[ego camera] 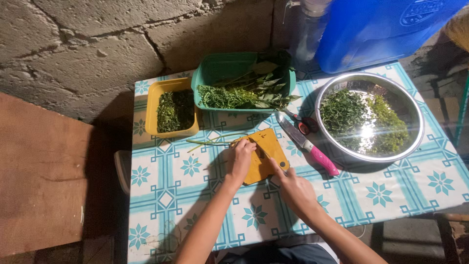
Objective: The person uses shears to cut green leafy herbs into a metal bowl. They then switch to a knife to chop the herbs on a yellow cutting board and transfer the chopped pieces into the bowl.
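Hands (266,171) on yellow board (263,154) w/ green stems (210,142)

Blue plastic container (376,29) w/ embossed oval label (422,12), table's far right, by wall.

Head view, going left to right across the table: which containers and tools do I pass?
Yellow tub of chopped greens → green basin of leafy stems → orange cutting board under both hands → pink-handled knife → steel bowl of greens.
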